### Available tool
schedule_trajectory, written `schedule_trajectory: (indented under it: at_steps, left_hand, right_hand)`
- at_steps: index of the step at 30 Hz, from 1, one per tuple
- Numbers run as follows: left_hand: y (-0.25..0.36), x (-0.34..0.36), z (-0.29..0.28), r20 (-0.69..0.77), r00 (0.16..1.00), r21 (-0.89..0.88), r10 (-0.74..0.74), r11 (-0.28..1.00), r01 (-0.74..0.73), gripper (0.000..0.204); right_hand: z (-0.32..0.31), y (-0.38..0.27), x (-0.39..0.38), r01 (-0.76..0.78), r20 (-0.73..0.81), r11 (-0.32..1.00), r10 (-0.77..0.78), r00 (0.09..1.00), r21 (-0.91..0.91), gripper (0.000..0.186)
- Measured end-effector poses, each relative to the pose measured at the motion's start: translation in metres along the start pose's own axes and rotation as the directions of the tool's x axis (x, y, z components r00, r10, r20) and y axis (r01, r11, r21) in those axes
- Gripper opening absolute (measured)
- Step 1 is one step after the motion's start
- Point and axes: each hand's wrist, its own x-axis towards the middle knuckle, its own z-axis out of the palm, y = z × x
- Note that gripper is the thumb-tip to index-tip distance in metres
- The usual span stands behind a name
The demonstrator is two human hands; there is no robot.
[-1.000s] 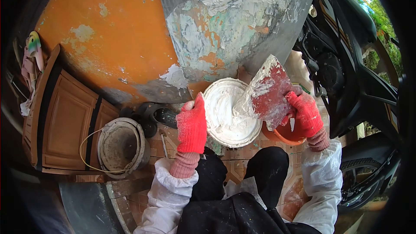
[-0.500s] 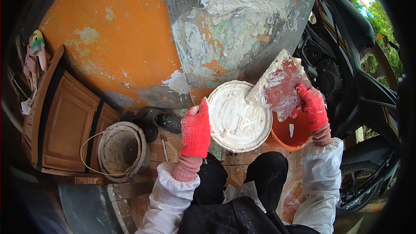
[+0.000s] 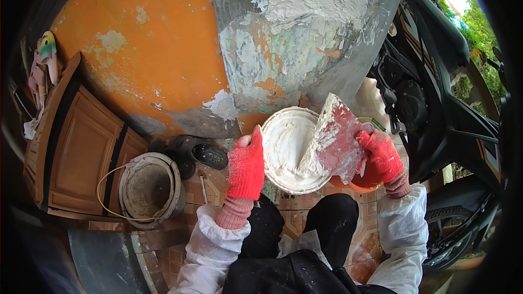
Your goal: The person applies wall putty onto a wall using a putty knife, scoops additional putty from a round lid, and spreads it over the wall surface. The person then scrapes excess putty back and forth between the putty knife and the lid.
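White paste [image 3: 289, 139] coated the round container [image 3: 293, 190] held between the knees [image 3: 332, 222] and the wall [image 3: 158, 49]. It was probably fairly weighty, and slick wherever smeared, so the rim seemed the surest hold. The left grip [image 3: 245, 164] was closed on its left rim, thumb uppermost. The broad red scraper [image 3: 340, 144] (likely light and stiff, though caked) leaned over the container's right side; the right grip [image 3: 383, 155] was closed around its right end, some fingers hidden.
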Motion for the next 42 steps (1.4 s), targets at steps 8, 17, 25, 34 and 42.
schedule_trajectory:
  at_steps: [8, 17, 25, 34, 42]
  left_hand:
    - [0.002, -0.004, -0.002, 0.012, 1.0, 0.029, 0.022, 0.999, -0.022, 0.044]
    - [0.001, 0.0, 0.001, -0.011, 0.999, 0.108, -0.031, 0.994, 0.032, 0.045]
    - [0.006, -0.004, -0.004, 0.039, 0.998, 0.088, -0.045, 0.995, 0.041, 0.044]
    - [0.013, -0.005, -0.009, 0.083, 0.996, 0.143, -0.028, 0.99, 0.016, 0.042]
    - [0.025, -0.009, -0.008, 0.102, 0.993, 0.093, -0.056, 0.995, 0.046, 0.042]
  right_hand:
    - [-0.017, -0.015, 0.004, 0.049, -0.127, 0.993, -0.062, 0.99, -0.107, 0.029]
    - [-0.031, -0.021, 0.007, -0.066, -0.193, 0.985, 0.035, 0.981, -0.159, 0.027]
    - [-0.04, -0.032, 0.009, -0.006, -0.244, 0.989, -0.031, 0.969, -0.15, 0.029]
    - [-0.05, -0.033, 0.02, -0.035, -0.125, 0.986, 0.014, 0.992, -0.166, 0.029]
    - [-0.038, -0.035, 0.007, -0.074, 0.021, 0.958, 0.083, 0.996, -0.278, 0.028]
